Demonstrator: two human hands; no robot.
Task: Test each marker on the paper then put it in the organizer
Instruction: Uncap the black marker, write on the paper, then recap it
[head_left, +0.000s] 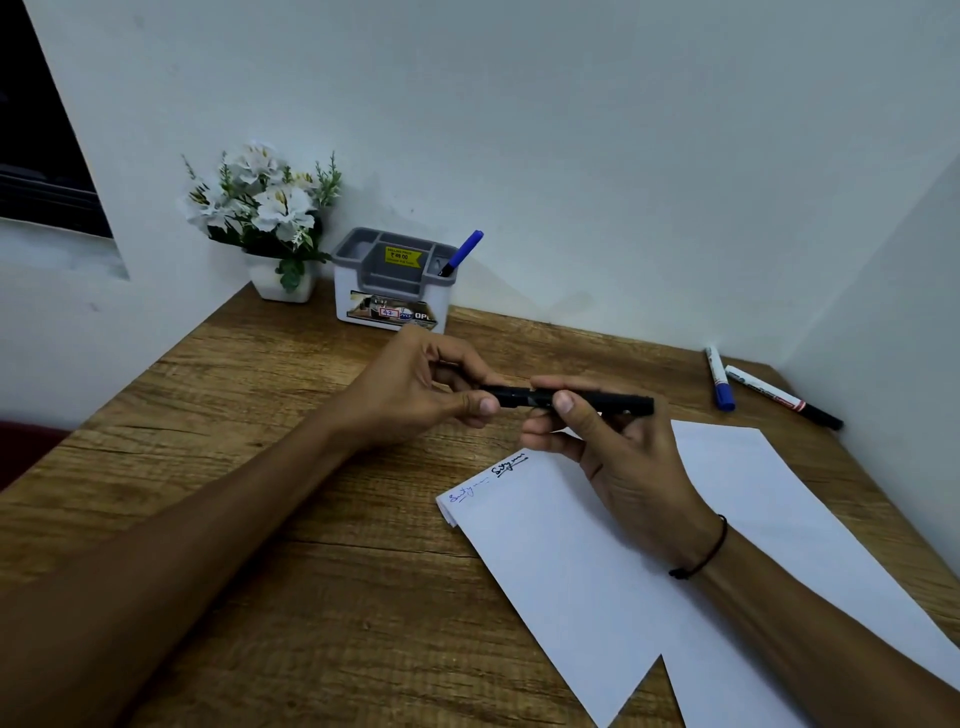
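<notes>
A black marker (613, 402) lies level in the air above the desk, held by both hands. My right hand (613, 457) grips its barrel. My left hand (415, 395) pinches its left end, where the cap (506, 397) sits. Under my right hand lies the white paper (597, 582), with a blue scribble and a black scribble near its far left corner. The grey and white organizer (395, 283) stands at the back by the wall, and a blue marker (462, 254) sticks up from its right slot.
A white pot of white flowers (270, 218) stands left of the organizer. Two markers lie at the desk's far right by the side wall: a blue-capped one (719, 379) and a white one with a black cap (784, 397). Walls close off the back and right.
</notes>
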